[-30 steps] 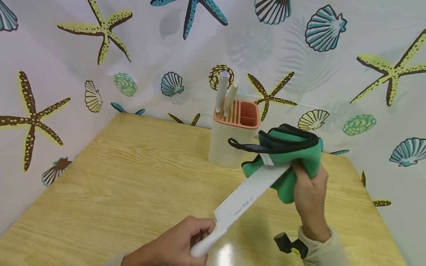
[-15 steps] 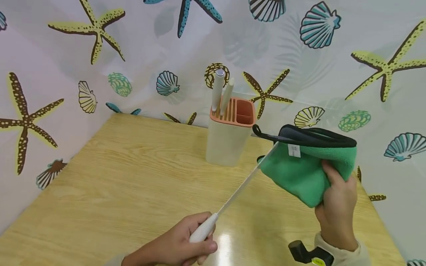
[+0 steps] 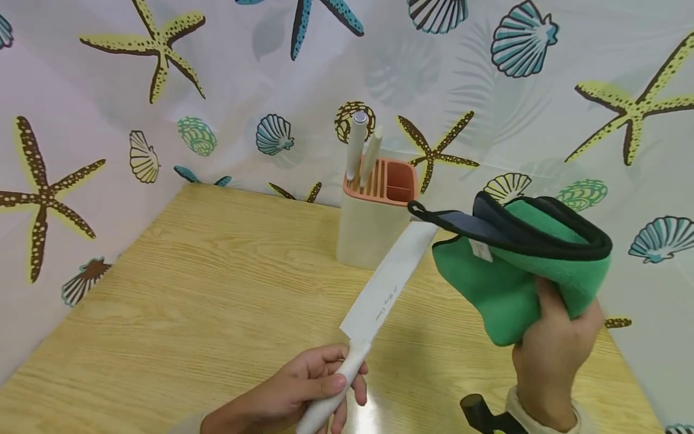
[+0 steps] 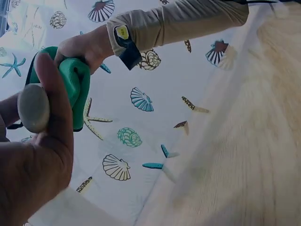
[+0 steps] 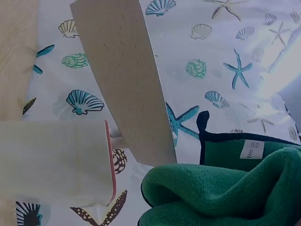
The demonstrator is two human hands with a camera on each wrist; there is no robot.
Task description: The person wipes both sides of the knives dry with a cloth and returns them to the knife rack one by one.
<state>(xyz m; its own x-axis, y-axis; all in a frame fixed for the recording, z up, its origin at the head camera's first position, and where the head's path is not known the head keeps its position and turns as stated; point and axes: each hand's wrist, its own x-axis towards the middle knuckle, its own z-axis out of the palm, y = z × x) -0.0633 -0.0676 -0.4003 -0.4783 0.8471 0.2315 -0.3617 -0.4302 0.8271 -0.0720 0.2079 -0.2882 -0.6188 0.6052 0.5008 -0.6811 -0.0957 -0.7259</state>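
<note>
In the head view my left hand point(image 3: 287, 386) holds a kitchen knife by its white handle point(image 3: 331, 395), thumb lying along the top. Its broad pale blade point(image 3: 382, 286) points up and away, flat side showing, with small dark lettering near the handle. Small specks dot the blade point(image 5: 124, 70) in the right wrist view. My right hand point(image 3: 558, 346) grips a folded green cloth point(image 3: 501, 289) with black edging, a hanging loop and a white tag. The cloth's loop overlaps the blade's tip in the head view. The handle's rounded butt point(image 4: 34, 108) shows in the left wrist view.
Behind the blade stands a cream knife block point(image 3: 360, 232) with an orange slotted top, two light-handled utensils upright in it. The wooden table point(image 3: 233, 271) meets a white curtain point(image 3: 325, 84) printed with shells and starfish at the back and sides.
The right hand has drawn the cloth off the blade, up and to the right. The knife has turned edge-on and then flat again, now more upright, while the left hand's fingers have loosened around the handle.
</note>
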